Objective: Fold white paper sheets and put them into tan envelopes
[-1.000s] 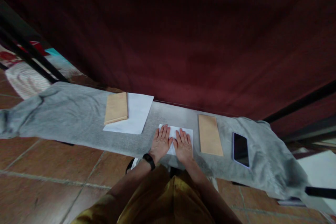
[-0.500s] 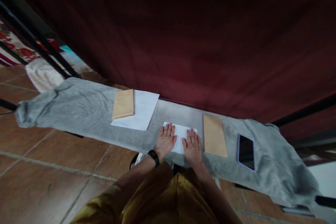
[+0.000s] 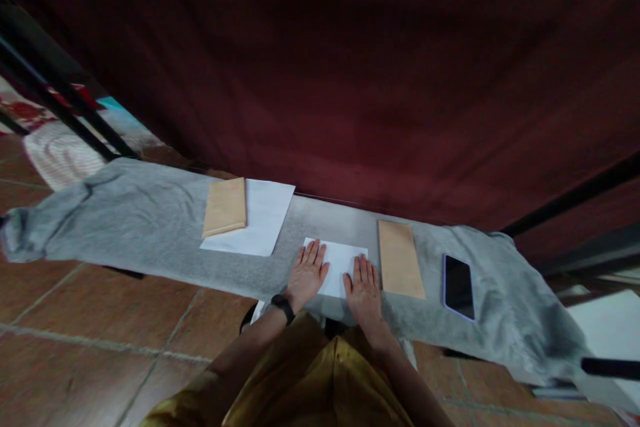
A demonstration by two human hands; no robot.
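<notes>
A small white sheet of paper (image 3: 336, 267) lies on the grey cloth in front of me. My left hand (image 3: 306, 273), with a dark band at the wrist, rests flat on the sheet's left side. On its right side lies my right hand (image 3: 364, 290), palm down with fingers stretched out. Just right of that hand is a flat brown envelope (image 3: 400, 259). Farther left, a stack of brown envelopes (image 3: 225, 205) sits partly over a larger white sheet of paper (image 3: 270, 217).
The grey cloth (image 3: 150, 227) covers a long narrow surface. A phone (image 3: 458, 285) with a dark screen lies toward the right. Behind hangs a dark red curtain (image 3: 340, 93). Black bars (image 3: 75, 100) stand at the left, and tiled floor (image 3: 125, 307) shows below.
My view has shifted a little, so most things sit slightly farther left. Both hands stay flat on the small sheet, now somewhat farther apart and lower, baring more of its middle.
</notes>
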